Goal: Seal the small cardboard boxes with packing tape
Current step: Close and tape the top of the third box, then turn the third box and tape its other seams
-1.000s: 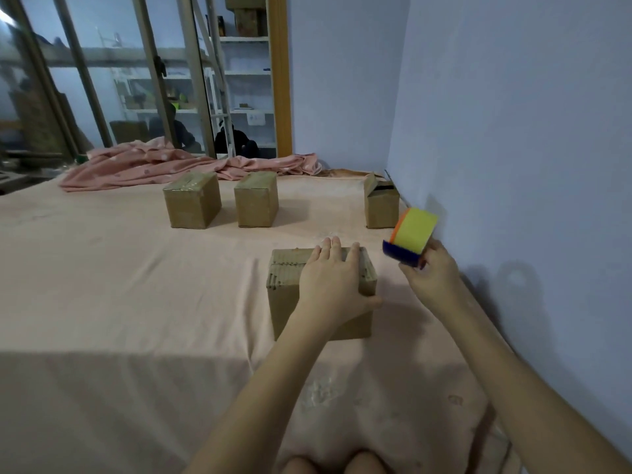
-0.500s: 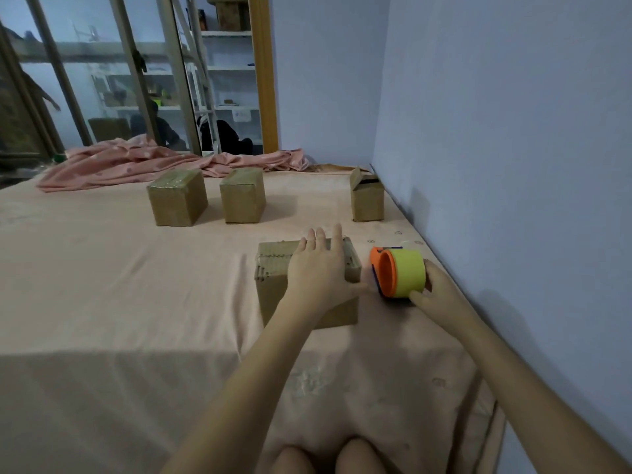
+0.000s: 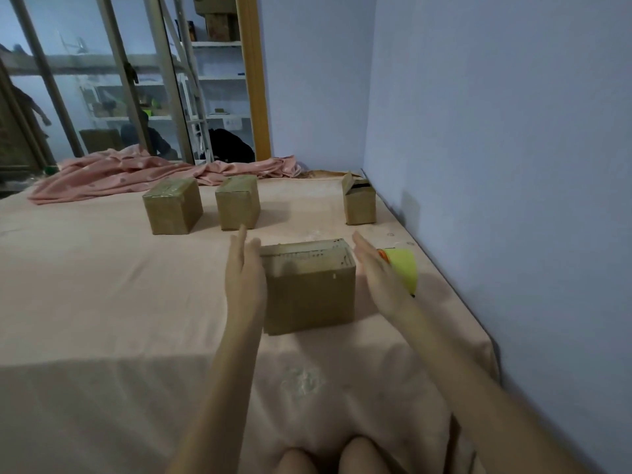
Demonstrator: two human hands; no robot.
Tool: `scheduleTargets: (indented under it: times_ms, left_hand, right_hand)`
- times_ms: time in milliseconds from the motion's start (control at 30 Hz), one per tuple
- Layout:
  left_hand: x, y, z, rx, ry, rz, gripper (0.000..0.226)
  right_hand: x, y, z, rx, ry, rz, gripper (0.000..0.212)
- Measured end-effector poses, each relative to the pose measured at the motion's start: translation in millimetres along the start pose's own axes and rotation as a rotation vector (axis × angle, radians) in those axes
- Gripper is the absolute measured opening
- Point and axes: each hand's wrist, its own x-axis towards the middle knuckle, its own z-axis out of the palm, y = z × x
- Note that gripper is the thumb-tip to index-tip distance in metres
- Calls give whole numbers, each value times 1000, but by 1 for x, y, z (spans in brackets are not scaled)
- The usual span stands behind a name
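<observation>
A small cardboard box (image 3: 309,289) stands on the peach sheet in front of me, its top closed and taped. My left hand (image 3: 244,271) is held flat with straight fingers against the box's left side. My right hand (image 3: 376,273) is flat and open just off the box's right side, a small gap showing. The tape dispenser (image 3: 403,271), a yellow roll on an orange core, lies on the sheet right behind my right hand. Two closed boxes (image 3: 172,206) (image 3: 237,203) stand farther back. A third box (image 3: 359,201) by the wall has a raised flap.
The bed (image 3: 102,302) with its peach sheet runs along the blue wall (image 3: 496,165) on the right. A crumpled pink blanket (image 3: 136,172) lies across the far edge. Beyond it are metal frames and shelves. My knees (image 3: 328,456) show at the bottom.
My right hand set the tape dispenser down beside the box and let go. My left hand came off the box top, and both hands now flank the box's sides.
</observation>
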Motion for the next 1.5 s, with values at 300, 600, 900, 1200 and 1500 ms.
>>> scheduleTargets:
  times_ms: [300, 600, 900, 1200, 1500]
  left_hand:
    - [-10, -27, -2, -13, -120, -105, 46]
    - [-13, -30, -3, -3, -133, -136, 47]
    - [-19, -24, -3, 155, -87, -46, 33]
    - [-4, -27, -17, 234, -213, -256, 73]
    - [14, -17, -9, 29, -268, -139, 49]
  right_hand:
    - [4, 16, 30, 474, 45, 111, 41]
    - [3, 10, 26, 259, 27, 108, 47]
    - [-1, 4, 34, -123, 175, 15, 44]
    - [-14, -6, 29, -581, 327, 123, 49]
    - [-44, -6, 56, -528, 325, -202, 21]
